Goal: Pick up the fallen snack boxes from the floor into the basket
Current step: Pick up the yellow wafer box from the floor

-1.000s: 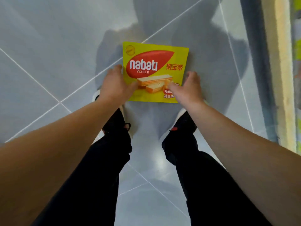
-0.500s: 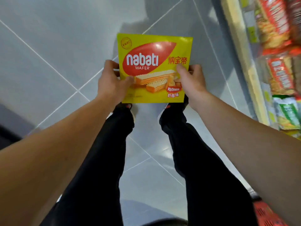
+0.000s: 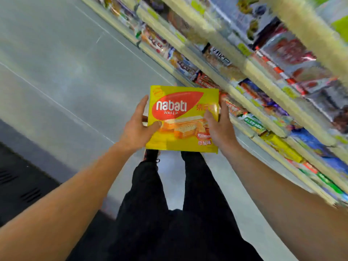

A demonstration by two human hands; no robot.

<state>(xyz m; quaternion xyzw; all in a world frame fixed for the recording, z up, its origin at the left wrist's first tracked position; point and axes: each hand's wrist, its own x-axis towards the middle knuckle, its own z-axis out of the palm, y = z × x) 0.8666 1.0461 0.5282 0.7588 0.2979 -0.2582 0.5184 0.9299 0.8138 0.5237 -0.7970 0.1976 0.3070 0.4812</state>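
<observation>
Since a second ago the box (image 3: 181, 119) has come up off the tiles, where both my hands had it pinned flat, and it now hangs in the air in front of my legs (image 3: 169, 194); shelves (image 3: 244, 72) have swung into sight on my right.

Head view: I hold the box by its two sides, printed face toward me and tipped slightly back, the red "nabati WAFER" oval right way up. My left hand (image 3: 136, 127) grips the left edge, thumb pressed on the front near the wafer picture, the other fingers stretched up behind that edge with only the forefinger plainly in sight. My right hand (image 3: 218, 129) grips the right edge, thumb lying across the front, fingers wrapped round the back where I cannot see how they lie. Both hands pinch the box between thumb and fingers, and the box touches nothing else.

Below it my legs in black trousers stand on the grey floor (image 3: 66, 63), one dark shoe (image 3: 151, 155) showing just under the box's lower left corner. The shelves run diagonally from top centre to lower right, crowded with blurred snack packets, close beside the box's right edge. A dark mat or fixture (image 3: 20, 185) sits at the lower left; I cannot tell what it is.
</observation>
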